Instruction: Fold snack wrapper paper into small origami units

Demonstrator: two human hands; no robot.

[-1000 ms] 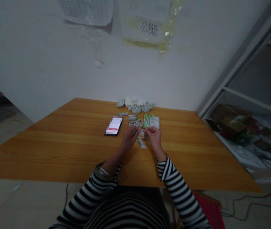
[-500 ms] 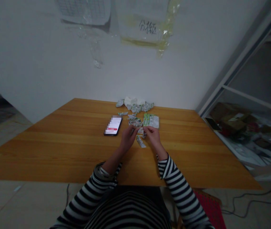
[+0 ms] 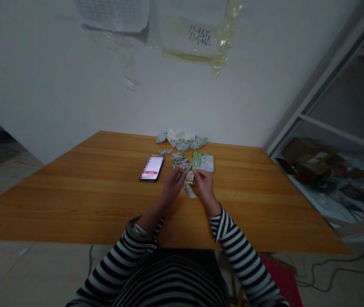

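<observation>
Close together over the middle of the table, both my hands are closed in a pinch. My left hand (image 3: pixel 172 186) and my right hand (image 3: pixel 205 186) grip opposite sides of a small white packet with an orange-yellow strip (image 3: pixel 189 178). Its exact kind is too small to make out. A strip of printed wrapper (image 3: pixel 189 190) lies just below it on the wood. Crumpled printed wrapper pieces (image 3: pixel 182 163) lie just beyond my fingers. Behind my right hand rests a flat green-and-white printed packet (image 3: pixel 203 162).
A phone with a lit screen (image 3: pixel 152 168) lies left of my left hand on the wooden table (image 3: pixel 105 192). More crumpled wrappers (image 3: pixel 184 144) and a white tissue-like wad (image 3: pixel 174 135) are heaped against the wall. Cartons (image 3: pixel 316 162) stand on a shelf at the right.
My right hand has shifted slightly, its wrist moving a little left. More of the small white packet shows between my fingers. My left hand has hardly moved.
</observation>
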